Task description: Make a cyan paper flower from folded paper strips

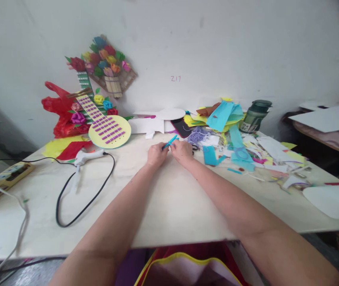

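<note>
Both hands meet near the middle of the pale tabletop [163,198], fingers pinched together on a thin strip of bright blue paper [170,141] that sticks up at a slant between them. The left hand [156,154] is curled mostly closed around the strip's lower end, and the right hand [182,151] is bunched up just the same, gripping it from the other side, so both are basically closed on that one little piece. Off to the right there's a big messy heap of paper scraps in blue, yellow and white [246,153], with a dark green lidded jar [255,115] standing behind it. To the left a white glue gun with a black cord [87,157] lies on the table, near a yellow paper guitar with purple strips [106,129] leaning on the wall. Above that sits a bunch of colourful paper flowers [106,61].
</note>
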